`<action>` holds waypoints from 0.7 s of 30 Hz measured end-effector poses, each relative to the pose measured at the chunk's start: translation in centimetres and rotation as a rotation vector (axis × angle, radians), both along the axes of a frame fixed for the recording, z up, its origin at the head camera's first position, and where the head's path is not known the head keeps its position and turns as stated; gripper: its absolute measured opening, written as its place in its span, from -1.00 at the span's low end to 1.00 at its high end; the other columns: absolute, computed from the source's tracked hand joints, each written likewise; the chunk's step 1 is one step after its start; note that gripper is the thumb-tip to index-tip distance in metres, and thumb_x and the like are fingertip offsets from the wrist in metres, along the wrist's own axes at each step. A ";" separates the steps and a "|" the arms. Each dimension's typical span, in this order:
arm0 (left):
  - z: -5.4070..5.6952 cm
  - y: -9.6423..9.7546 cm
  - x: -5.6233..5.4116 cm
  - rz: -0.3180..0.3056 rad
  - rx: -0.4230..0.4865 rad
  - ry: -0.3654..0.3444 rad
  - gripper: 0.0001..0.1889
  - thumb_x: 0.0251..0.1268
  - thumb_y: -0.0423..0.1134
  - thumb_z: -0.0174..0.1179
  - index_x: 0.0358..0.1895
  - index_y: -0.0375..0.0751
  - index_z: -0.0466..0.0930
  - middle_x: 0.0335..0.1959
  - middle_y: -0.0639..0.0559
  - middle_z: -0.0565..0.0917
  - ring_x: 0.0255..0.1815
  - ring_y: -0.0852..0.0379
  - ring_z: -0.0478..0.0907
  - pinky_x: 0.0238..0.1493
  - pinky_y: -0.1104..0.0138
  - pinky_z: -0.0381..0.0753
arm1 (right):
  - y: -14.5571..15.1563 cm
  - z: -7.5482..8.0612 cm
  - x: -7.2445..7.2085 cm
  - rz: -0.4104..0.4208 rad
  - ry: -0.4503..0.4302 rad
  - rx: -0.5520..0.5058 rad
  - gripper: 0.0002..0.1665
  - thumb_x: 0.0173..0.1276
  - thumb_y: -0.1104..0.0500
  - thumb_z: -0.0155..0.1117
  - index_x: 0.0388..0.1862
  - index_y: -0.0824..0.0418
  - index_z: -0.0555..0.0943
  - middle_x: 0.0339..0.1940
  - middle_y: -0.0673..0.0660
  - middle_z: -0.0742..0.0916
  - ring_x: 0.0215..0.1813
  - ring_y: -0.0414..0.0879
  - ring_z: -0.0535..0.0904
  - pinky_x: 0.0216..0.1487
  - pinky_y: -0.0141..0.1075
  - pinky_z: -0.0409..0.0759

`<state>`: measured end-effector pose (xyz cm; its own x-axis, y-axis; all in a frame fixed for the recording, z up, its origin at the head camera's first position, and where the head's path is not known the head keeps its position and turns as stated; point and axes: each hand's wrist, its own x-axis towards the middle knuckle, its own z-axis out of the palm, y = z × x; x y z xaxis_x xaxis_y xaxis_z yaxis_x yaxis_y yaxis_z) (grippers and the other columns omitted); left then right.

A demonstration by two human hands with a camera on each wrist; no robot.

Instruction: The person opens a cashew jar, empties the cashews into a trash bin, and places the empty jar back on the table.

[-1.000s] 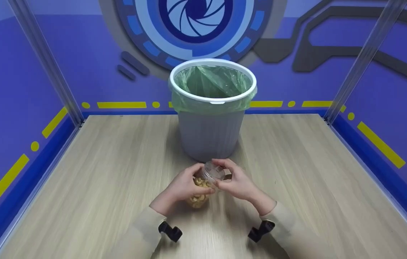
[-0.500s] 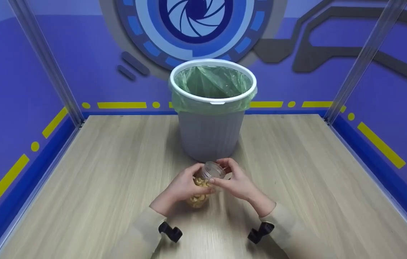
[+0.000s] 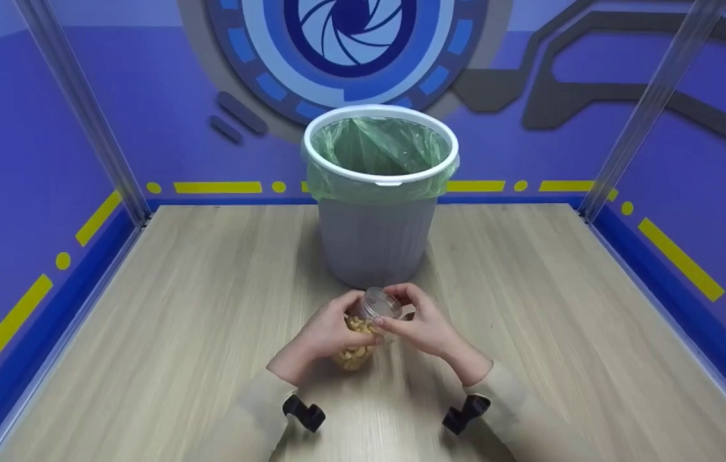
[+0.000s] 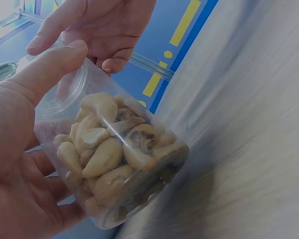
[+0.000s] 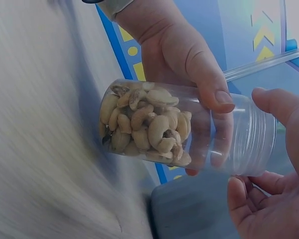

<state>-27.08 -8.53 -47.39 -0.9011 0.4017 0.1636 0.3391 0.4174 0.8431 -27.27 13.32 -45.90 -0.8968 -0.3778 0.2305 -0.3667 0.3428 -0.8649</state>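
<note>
clear plastic jar (image 5: 189, 97), part filled with cashews (image 5: 157, 129), is held between both hands above the near-middle of the table, tilted, top end leaning away from the person and to the right, base nearer the person. nuts sit toward the base, upper part is see-through. ribbed top end is clear too; cannot tell if that's a lid or the bare neck. can't tell whether base touches the table. left hand (image 3: 334, 330) wraps the jar's body, thumb on one side, fingers round the other, seen through the plastic in the right wrist view. right hand (image 3: 424, 324) is at the ribbed top end, thumb on the near side, fingers curled round the far side, gripping it. wood-grain table (image 3: 209, 289) under everything. gray bin (image 3: 376, 237) stands upright just beyond the hands, white rim (image 3: 388, 180) on top, green liner (image 3: 337, 186) inside and folded over the outside. light sleeves (image 3: 254, 410) on both arms, a black wrist mount (image 3: 304, 412) on each. blue-purple panels (image 3: 177, 115) around, yellow dashes (image 3: 217, 187) low on them, round shutter graphic (image 3: 350, 32) behind the bin, metal posts (image 3: 77, 96) at the back corners.
</note>
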 end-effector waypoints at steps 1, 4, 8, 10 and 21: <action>0.0 0.0 0.0 0.000 0.000 0.003 -0.27 0.00 -0.04 0.60 0.26 -0.23 0.53 0.05 -0.10 0.70 0.02 -0.01 0.61 0.09 0.06 0.60 | 0.0 0.0 0.0 0.006 -0.001 -0.004 -0.37 0.29 0.12 0.51 0.24 0.36 0.51 0.14 0.32 0.65 0.10 0.04 0.53 -0.01 -0.26 0.59; 0.1 0.1 0.1 0.006 -0.007 0.012 -0.28 -0.01 -0.04 0.60 0.24 -0.19 0.55 0.04 -0.07 0.71 0.01 0.03 0.61 0.10 0.07 0.60 | 0.1 -0.1 0.0 0.032 0.003 -0.018 -0.36 0.30 0.17 0.49 0.28 0.38 0.51 0.17 0.34 0.64 0.12 0.06 0.54 -0.02 -0.30 0.63; 0.0 0.1 0.1 0.012 -0.014 0.018 -0.30 -0.02 -0.03 0.60 0.23 -0.15 0.56 0.04 -0.05 0.72 0.02 0.05 0.61 0.12 0.08 0.59 | 0.3 -0.2 -0.1 0.075 0.018 -0.029 -0.36 0.30 0.25 0.45 0.32 0.40 0.49 0.22 0.37 0.62 0.17 0.11 0.54 -0.03 -0.34 0.65; 0.0 0.1 0.1 0.013 -0.015 0.018 -0.30 -0.02 -0.04 0.60 0.23 -0.16 0.56 0.05 -0.06 0.72 0.03 0.05 0.61 0.13 0.08 0.58 | 0.4 -0.2 -0.2 0.097 0.019 -0.032 -0.35 0.30 0.29 0.41 0.35 0.41 0.47 0.24 0.39 0.60 0.21 0.16 0.53 -0.02 -0.37 0.64; 0.1 0.1 0.1 0.019 -0.008 -0.001 -0.27 0.00 0.01 0.60 0.26 -0.16 0.54 0.05 -0.05 0.71 0.03 0.04 0.61 0.11 0.05 0.59 | 0.5 0.0 -0.1 0.179 0.010 -0.052 -0.21 0.32 0.38 0.27 0.50 0.51 0.26 0.41 0.45 0.49 0.39 0.27 0.41 0.23 -0.10 0.62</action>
<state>-26.97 -8.44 -47.32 -0.9086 0.3861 0.1591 0.3301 0.4306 0.8400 -27.41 13.84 -45.88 -0.8140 -0.5183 0.2621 -0.4263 0.2266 -0.8757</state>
